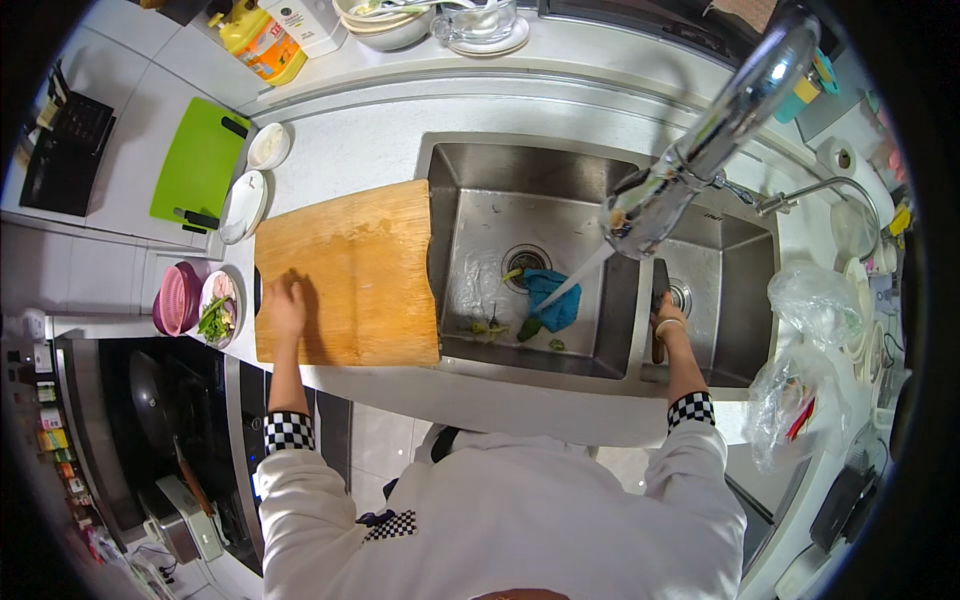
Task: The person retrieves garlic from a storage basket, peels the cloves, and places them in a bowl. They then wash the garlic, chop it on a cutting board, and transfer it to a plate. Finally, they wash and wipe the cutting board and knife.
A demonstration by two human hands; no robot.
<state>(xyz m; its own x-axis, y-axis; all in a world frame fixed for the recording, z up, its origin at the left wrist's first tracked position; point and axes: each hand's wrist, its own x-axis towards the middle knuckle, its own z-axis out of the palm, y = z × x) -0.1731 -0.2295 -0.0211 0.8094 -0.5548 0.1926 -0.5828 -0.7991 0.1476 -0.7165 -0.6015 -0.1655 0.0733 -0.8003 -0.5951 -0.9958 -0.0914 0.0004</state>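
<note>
My left hand (286, 306) is over the left part of a wooden cutting board (375, 285), palm down, with nothing visible in it. The board lies on the counter against the left side of the large sink basin. At the divider between the two steel basins, my right hand (670, 309) grips a kitchen knife (660, 277). Its dark blade points away from me and its brown handle comes towards me, partly hidden by the hand. Water runs from the chrome faucet (675, 187) onto a blue cloth (553, 300) in the large basin (487, 217).
Green vegetable scraps (529, 328) lie near the drain. Left of the board are a plate of cut greens (217, 319), a pink basket (178, 300) and a white bowl (268, 146). Plastic bags (799, 409) sit right of the small basin (739, 277). The faucet overhangs the basins.
</note>
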